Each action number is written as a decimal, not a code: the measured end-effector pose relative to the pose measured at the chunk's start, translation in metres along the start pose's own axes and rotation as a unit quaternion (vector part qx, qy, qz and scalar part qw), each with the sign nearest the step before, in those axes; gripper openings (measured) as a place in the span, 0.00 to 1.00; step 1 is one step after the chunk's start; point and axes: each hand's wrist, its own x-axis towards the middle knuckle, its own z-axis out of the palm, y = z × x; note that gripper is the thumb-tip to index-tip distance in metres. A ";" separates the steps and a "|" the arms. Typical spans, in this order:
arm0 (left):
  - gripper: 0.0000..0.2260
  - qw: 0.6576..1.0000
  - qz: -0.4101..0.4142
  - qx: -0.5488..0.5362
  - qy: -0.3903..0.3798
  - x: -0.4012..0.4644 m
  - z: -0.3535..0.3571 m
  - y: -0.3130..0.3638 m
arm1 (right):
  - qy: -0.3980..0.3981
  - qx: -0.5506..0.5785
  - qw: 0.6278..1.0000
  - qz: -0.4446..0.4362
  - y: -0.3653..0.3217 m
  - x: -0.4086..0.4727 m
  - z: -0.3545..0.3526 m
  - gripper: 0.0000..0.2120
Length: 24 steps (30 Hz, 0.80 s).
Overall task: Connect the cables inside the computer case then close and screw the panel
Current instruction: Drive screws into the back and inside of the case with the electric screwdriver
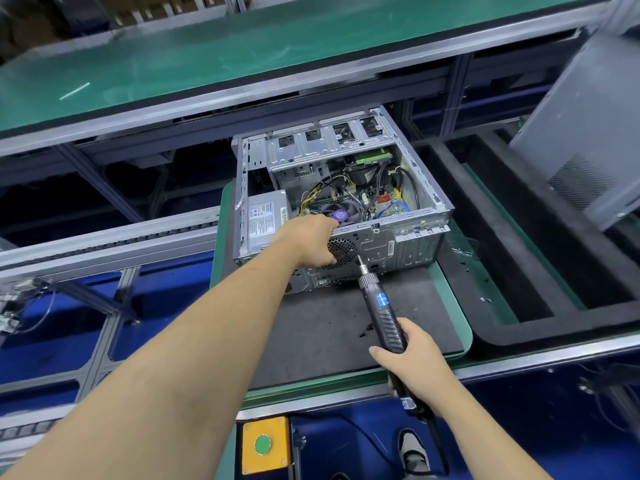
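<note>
Down near the person, the right hand [414,362] wraps its fingers tight round a black electric screwdriver [381,313]. Just past it, the left hand [310,242] curls over the rim of the open grey metal computer case [408,244]. That case looks heavy, stiff and sharp-edged; hold its frame, not the thin soft cables [388,209] inside. Further right, the grey side panel [585,133] leans, still off.
</note>
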 end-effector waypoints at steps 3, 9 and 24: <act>0.27 1.000 -0.001 0.003 -0.003 -0.001 0.000 0.000 | -0.001 -0.011 1.000 0.014 0.003 -0.001 -0.007 0.14; 0.27 1.000 -0.004 0.002 -0.002 -0.001 0.000 0.001 | -0.026 -0.017 0.999 0.038 0.008 -0.003 -0.006 0.14; 0.27 1.000 -0.008 0.006 0.001 -0.002 -0.001 0.002 | -0.020 -0.010 0.999 0.043 0.008 -0.001 -0.005 0.14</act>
